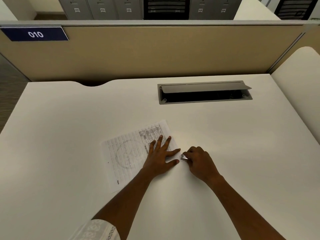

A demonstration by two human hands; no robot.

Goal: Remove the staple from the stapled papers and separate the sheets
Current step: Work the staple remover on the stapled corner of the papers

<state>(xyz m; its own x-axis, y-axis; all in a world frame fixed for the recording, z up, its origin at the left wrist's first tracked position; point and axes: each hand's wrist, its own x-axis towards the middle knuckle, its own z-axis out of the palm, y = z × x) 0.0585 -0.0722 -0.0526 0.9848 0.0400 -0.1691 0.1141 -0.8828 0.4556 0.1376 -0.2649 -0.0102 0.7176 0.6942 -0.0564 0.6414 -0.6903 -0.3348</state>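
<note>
Two hands work at one corner of the stapled papers (128, 153), which lie flat and a little turned on the white desk (69, 118), near its front middle. The left hand (161, 156) rests palm down on the sheets with its fingers straight and spread. It presses the right part of the paper against the desk and does not curl around anything. The right hand (199, 161) is just beside the right edge of the papers. Its fingers are curled and they pinch a small shiny metal piece (183, 157), whose tip points to the paper corner near the left thumb. I cannot tell if this piece is a remover tool or something else, and the staple itself is too small to see.

The sheets are, I judge, very light and thin, soft to bend, and easy to tear around the staple holes. They probably slide on the smooth desk, so a flat palm close to the corner is a good hold: it fixes the paper while the metal piece lifts. The staple is likely stiff, small and a bit sharp, so it is better to take it with the tool and pull slowly. For separating, each sheet should be taken at a free corner, between thumb and finger, not dragged.
</note>
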